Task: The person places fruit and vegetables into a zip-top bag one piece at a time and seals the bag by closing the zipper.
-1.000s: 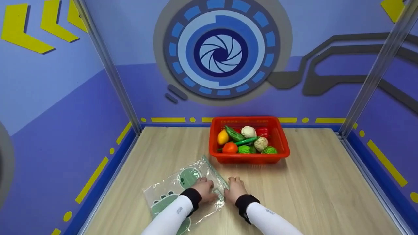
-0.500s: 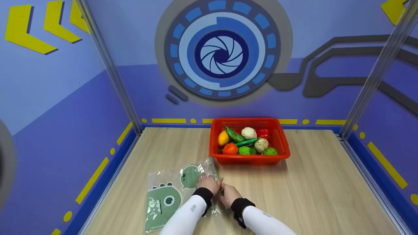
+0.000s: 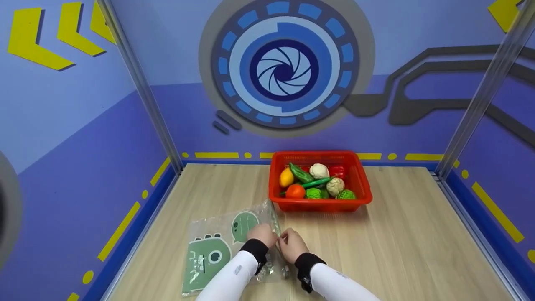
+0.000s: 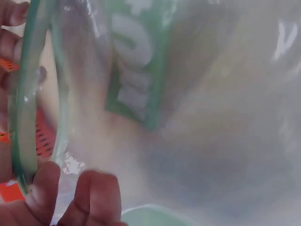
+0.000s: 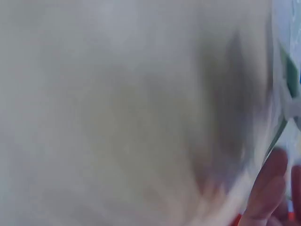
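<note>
A clear zip bag [image 3: 205, 255] printed with green cartoon figures lies at an angle on the wooden tabletop. With curled fingers, my left hand [image 3: 263, 235] pinches it close to the mouth on its right side. My right hand [image 3: 292, 243] faces the left one, thumb and fingers pinching the mouth's edge. In the left wrist view the two green zip strips [image 4: 26, 103] stand apart, with a narrow gap between them. Fingertips of the right hand show at that view's left border. The right wrist view is mostly blurred, with fingers [image 5: 270, 188] at the green edge.
A red plastic basket [image 3: 322, 205] stands at the back of the table, just beyond the bag's far corner. Several vegetables and fruits lie in it, among them an orange tomato-like one [image 3: 295, 191] and a cauliflower [image 3: 319, 170]. Printed walls enclose the table.
The bag has turned, and more of its green print shows on the left. My hands have come together at its mouth, then parted slightly, and the right now pinches the edge.
</note>
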`<move>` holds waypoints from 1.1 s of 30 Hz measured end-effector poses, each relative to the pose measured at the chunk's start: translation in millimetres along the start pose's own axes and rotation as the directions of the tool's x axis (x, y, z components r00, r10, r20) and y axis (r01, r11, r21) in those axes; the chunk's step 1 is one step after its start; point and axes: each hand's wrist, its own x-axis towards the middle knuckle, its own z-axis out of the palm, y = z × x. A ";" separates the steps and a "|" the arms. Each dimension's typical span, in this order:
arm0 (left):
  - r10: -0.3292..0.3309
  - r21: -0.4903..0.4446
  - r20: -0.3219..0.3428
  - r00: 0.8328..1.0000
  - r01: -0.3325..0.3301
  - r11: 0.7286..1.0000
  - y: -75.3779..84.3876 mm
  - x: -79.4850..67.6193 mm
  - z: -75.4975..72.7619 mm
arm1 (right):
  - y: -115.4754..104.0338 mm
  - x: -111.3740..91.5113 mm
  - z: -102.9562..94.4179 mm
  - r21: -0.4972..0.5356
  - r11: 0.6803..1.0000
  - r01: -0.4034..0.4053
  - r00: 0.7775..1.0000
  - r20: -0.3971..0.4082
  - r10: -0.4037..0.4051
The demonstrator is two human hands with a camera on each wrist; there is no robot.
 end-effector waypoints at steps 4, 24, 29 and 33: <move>0.062 -0.008 0.000 0.998 -0.062 0.998 2.2 -9.4 -15.9 | -5.1 -0.1 1.6 0.054 0.997 -0.058 0.998 0.027 0.056; 0.081 0.037 -0.263 0.961 -0.074 0.997 -9.8 -45.2 -67.9 | -41.0 0.1 -9.6 0.261 0.962 -0.078 0.966 0.258 0.008; 0.112 0.102 -0.362 0.926 -0.080 0.992 -12.5 -42.5 -83.2 | -36.7 3.1 -18.6 0.260 0.956 -0.140 0.963 0.260 0.070; 0.095 0.085 -0.368 0.925 -0.069 0.994 -15.1 -41.0 -93.3 | -30.8 5.6 -24.8 0.275 0.942 -0.194 0.957 0.266 0.119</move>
